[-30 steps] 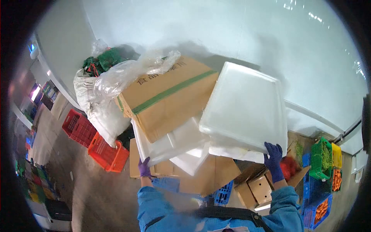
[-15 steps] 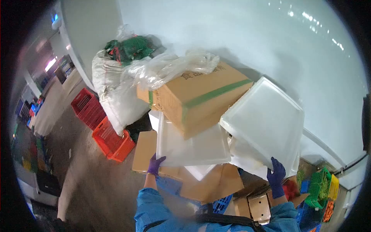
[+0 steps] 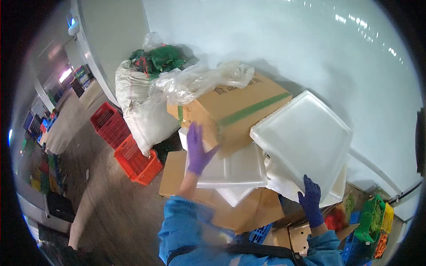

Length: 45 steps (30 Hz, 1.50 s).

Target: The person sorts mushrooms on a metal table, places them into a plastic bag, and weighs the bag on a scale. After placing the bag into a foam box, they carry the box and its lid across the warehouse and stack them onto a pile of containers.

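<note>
My left hand, in a purple glove, is open with fingers spread against the near left side of a brown cardboard box with green tape. The box lies tilted on a white foam lid. To the right, my gloved right hand lies with fingers stretched over the lower edge of another white foam lid, which leans at a slant. Beneath that lid is more white foam, partly hidden. Crumpled clear plastic covers the box's far left part.
A white woven sack topped with green netting leans at the left. Red crates stand on the floor beside an orange crate. Flattened cardboard lies near my body. A green crate is at right, and a white wall stands behind.
My left hand has left the near edge of the left foam lid and moved up to the cardboard box's side. My right hand stays by the right lid's edge. The view has shifted slightly.
</note>
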{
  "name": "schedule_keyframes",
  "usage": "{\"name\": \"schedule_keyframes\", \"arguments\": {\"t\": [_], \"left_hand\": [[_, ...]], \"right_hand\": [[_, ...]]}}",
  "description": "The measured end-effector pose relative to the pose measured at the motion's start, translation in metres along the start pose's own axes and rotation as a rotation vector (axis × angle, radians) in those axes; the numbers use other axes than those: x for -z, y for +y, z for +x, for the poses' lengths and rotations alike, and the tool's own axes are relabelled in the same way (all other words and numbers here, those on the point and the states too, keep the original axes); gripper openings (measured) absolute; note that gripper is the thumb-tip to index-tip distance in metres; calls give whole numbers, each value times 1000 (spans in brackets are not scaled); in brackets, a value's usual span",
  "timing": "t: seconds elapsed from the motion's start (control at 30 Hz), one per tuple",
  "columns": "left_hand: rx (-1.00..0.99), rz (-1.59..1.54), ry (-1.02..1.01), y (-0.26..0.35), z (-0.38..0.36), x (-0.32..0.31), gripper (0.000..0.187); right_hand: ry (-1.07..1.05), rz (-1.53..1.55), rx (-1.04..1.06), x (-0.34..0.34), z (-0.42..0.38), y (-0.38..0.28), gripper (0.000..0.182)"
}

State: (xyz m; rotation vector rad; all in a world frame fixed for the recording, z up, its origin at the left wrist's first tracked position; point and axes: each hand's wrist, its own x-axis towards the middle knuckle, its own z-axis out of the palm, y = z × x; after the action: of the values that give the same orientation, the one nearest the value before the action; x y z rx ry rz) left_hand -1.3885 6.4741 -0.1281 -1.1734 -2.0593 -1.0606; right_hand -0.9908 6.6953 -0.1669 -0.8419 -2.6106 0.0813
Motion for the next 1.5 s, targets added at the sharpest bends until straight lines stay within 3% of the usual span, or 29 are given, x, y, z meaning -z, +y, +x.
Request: {"name": "schedule_keyframes", "arguments": {"t": [0.1,0.17,0.2,0.27,0.3,0.37,0.47,0.6,0.73,0.83,0.9,1.0,1.1,1.13,1.17,1.2,1.27,1.3,1.37,1.43,1.5], "left_hand": [[-74,182,-120,52,63,-9,92],[44,325,-200,56,78,-28,78],[35,319,-196,55,76,-36,78],[-2,217,-246,39,67,-55,59],[-157,189,91,28,52,-78,40],[-61,47,-72,55,38,-77,37],[-81,214,-66,88,11,-94,35],[-29,66,-55,115,0,-74,33],[15,86,0,106,6,-55,37],[-29,46,-141,105,1,-33,45],[-122,9,-126,111,-10,-16,53],[-56,4,-48,129,-64,20,58],[74,60,-88,143,-181,51,59],[160,103,-195,146,-235,61,61],[272,81,-302,160,-282,81,61],[345,104,-307,170,-343,95,61],[725,174,-509,207,-454,133,61],[757,248,-537,229,-510,154,61],[967,343,-665,269,-620,190,58],[1393,190,-652,365,-575,283,58],[1528,50,-628,396,-609,317,59]], "right_hand": [[-5,22,21,0,3,2,70],[-20,97,18,9,3,-3,62],[-12,93,11,15,0,-1,62],[-68,110,42,19,2,3,61],[-49,101,66,11,1,11,61],[23,115,142,-4,-3,29,62],[5,107,130,0,-3,60,59],[-68,184,79,16,1,73,64],[-130,106,129,25,10,58,71],[-158,160,69,42,12,25,71],[151,-22,223,54,8,4,67],[274,179,320,32,-17,2,56],[139,514,412,-10,-71,-29,38],[-136,448,336,-43,-97,-28,34],[-33,624,513,-83,-125,-33,34],[-202,751,581,-72,-148,-61,32],[-585,877,741,-49,-197,-112,30],[-798,869,837,-52,-218,-122,30],[-839,933,1149,-73,-261,-146,31],[-992,971,1234,-80,-292,-171,31],[-1155,993,1327,-89,-317,-204,31]]}}
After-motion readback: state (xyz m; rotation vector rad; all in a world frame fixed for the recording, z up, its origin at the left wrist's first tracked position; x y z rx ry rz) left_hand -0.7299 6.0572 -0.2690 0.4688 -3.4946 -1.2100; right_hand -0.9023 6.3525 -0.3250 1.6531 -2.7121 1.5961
